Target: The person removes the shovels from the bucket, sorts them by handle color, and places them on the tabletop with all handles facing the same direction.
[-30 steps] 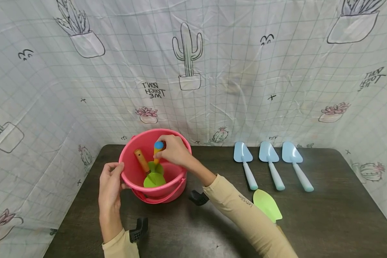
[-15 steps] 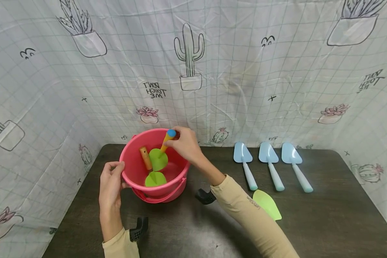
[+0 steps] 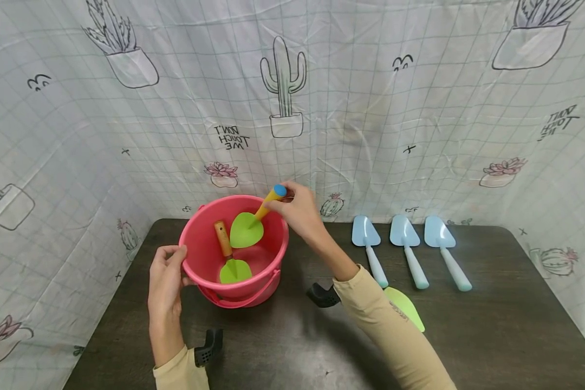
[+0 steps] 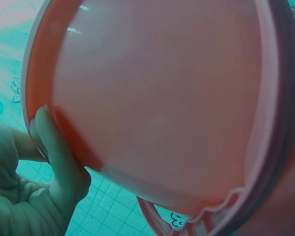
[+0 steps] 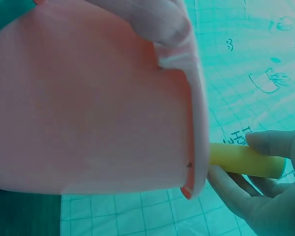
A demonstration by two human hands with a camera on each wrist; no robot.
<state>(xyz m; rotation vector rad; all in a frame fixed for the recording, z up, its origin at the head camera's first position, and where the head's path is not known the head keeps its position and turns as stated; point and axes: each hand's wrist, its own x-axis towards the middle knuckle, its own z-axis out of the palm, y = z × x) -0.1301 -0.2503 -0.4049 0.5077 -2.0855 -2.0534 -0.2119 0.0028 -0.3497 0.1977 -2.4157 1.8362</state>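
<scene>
Head view: the right hand [image 3: 299,212] pinches the yellow handle of a green trowel [image 3: 246,229] in the mouth of the pink bucket [image 3: 197,244]; the left hand [image 3: 166,276] grips the rim. The trowel seems light, stiff, smooth; mid-handle should hold best.

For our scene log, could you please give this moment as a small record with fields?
Left hand: grips the pink bucket at its rim
Right hand: holds the yellow-handled trowel by its handle
Bucket: upright on the dark table
In bucket: wooden-handled trowel
Right of bucket: three pale-blue trowels; green blade, partly hidden by the right sleeve
</scene>
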